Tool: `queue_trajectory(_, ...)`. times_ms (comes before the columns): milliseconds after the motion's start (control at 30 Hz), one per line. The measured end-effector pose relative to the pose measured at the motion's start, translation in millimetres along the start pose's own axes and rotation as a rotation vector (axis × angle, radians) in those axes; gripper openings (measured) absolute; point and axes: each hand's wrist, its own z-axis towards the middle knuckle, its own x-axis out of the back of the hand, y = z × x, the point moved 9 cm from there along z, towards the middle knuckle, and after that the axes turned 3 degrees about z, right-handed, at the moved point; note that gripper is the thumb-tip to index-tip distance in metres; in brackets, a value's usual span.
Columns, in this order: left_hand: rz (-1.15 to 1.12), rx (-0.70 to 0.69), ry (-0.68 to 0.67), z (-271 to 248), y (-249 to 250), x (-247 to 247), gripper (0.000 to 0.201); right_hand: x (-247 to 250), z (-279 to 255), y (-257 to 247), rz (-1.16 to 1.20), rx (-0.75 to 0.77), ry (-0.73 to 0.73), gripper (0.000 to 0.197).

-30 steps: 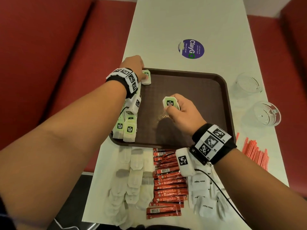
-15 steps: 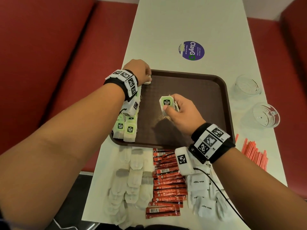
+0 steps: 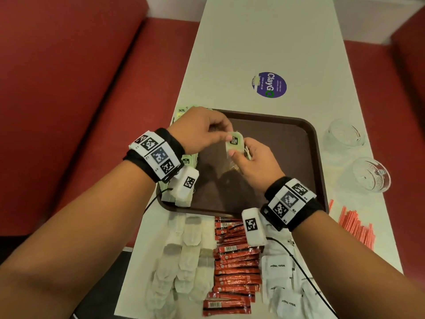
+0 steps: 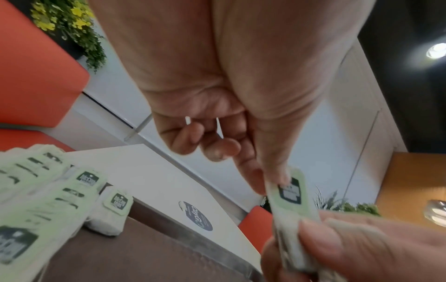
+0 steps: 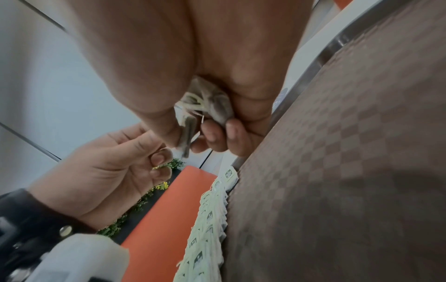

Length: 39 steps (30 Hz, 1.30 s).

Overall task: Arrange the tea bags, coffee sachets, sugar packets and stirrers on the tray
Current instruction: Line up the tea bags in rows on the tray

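Note:
A brown tray [image 3: 287, 134] lies on the white table. Green-tagged tea bags [image 3: 188, 161] stand in a row along its left edge, also seen in the left wrist view [image 4: 48, 200] and the right wrist view [image 5: 212, 219]. Above the tray's middle my right hand [image 3: 243, 155] grips a small bundle of tea bags [image 5: 207, 106]. My left hand [image 3: 220, 132] pinches the green tag of the top tea bag [image 3: 234, 143] between thumb and forefinger [image 4: 272, 177]. Near the table's front edge lie untagged white tea bags [image 3: 184, 254], red coffee sachets [image 3: 236, 265] and white sugar packets [image 3: 278, 272]. Red stirrers [image 3: 354, 226] lie at the right.
Two clear glass cups [image 3: 345, 134] [image 3: 370, 178] stand right of the tray. A round purple sticker [image 3: 270, 85] is on the table beyond it. Red bench seats flank the table. A thin black cable crosses the sugar packets.
My left hand left the tray's far left corner and came right to the tea bag in my right hand. The right hand rose a little with its bundle.

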Motion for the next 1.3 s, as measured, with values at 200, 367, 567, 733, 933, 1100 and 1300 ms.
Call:
queue_trajectory(200,0.141,0.182,0.334,22.6,-33.7,53.9,0.005,0.9,-2.1,16.6,0.181,-0.089,0.02,0.018)
queue_trajectory(367,0.329,0.386,0.038,51.5,-79.3,29.6,0.004,1.1,-7.7,22.7,0.213,-0.146,0.007,0.026)
queue_trajectory(567,0.44,0.475,-0.005,70.1,-107.2,10.0,0.002,6.6,-12.6,17.6,0.268,-0.118,0.037,0.037)
queue_trajectory(733,0.533,0.528,-0.024,78.1,-117.6,6.4,0.019,4.3,-12.0,20.2,0.169,-0.125,-0.031,0.013)
queue_trajectory(933,0.565,0.512,-0.037,83.7,-104.4,-10.4,0.036,4.2,-12.4,27.9,0.121,-0.141,-0.047,0.008)
queue_trajectory(1100,0.601,0.516,-0.089,86.3,-104.0,-20.3,0.026,6.0,-12.2,23.8,0.178,-0.133,-0.061,0.006)
queue_trajectory(1300,0.52,0.435,-0.016,80.7,-81.6,-7.7,0.032,13.4,-7.6,20.0,0.078,-0.077,-0.009,0.007)
